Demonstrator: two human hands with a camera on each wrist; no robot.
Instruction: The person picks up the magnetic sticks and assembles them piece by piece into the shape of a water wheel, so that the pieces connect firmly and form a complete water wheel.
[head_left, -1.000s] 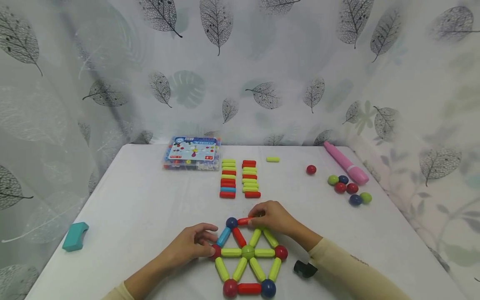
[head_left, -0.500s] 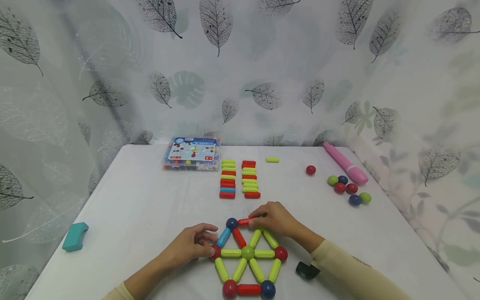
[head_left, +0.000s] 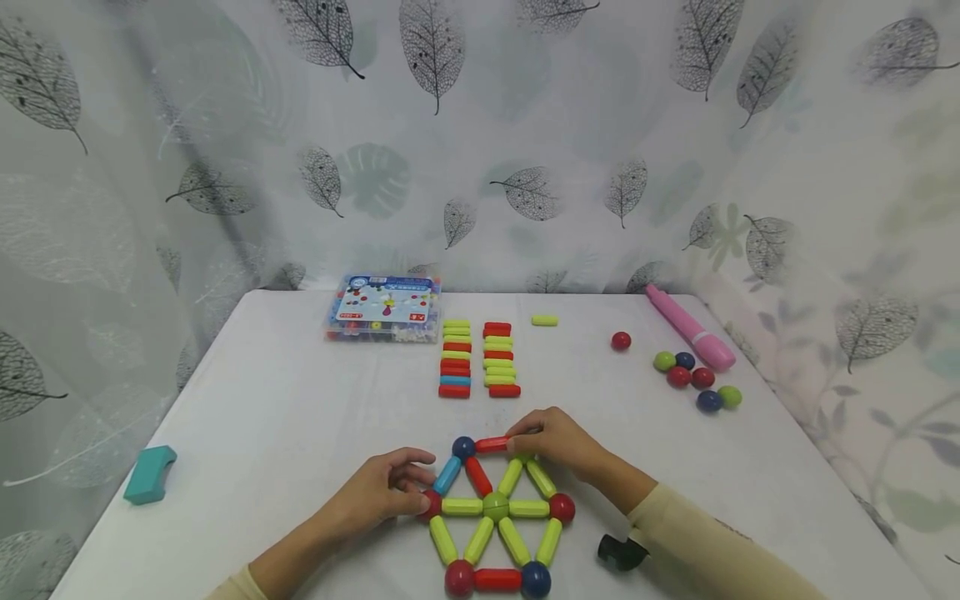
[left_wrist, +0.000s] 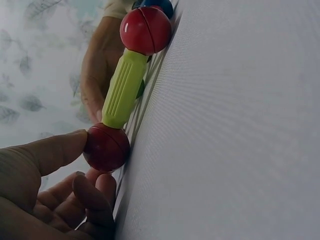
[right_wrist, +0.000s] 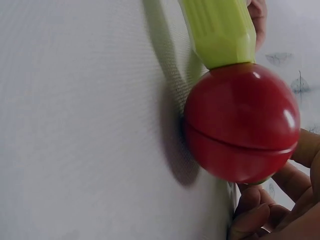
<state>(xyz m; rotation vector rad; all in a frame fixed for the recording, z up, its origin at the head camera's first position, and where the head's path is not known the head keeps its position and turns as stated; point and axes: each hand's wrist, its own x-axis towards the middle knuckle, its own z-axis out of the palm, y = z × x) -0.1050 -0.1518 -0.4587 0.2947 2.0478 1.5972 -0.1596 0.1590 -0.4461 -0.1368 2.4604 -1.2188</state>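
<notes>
From where I stand, a cloth printed with skeleton leaves [head_left: 480,125] fills the whole background, and in front of it spreads a white table [head_left: 300,400]. Near its front edge lies a flat six-sided frame [head_left: 528,507] of rods and balls, its spokes meeting at a green ball [head_left: 496,505]. The right hand [head_left: 558,437], coming out of a cream sleeve [head_left: 712,542], pinches the right end of the frame's upper red rod [head_left: 491,445] between thumb and forefinger. The left hand [head_left: 382,487] is loosely bent, its thumb touching the red ball [left_wrist: 106,147] at the left corner; whether the curled fingers also grip that ball, I cannot tell. At the back sits a clear box [head_left: 385,310] with a picture label, and over on the right a pink, club-shaped object [head_left: 686,323]. Two columns of loose rods [head_left: 455,360] lie between box and frame. A teal block [head_left: 149,475] rests by the left edge, a black piece [head_left: 621,552] by the right sleeve. Smallest are the scattered balls [head_left: 679,377] near the pink object and one lone yellow-green rod [head_left: 544,320] farther back.
</notes>
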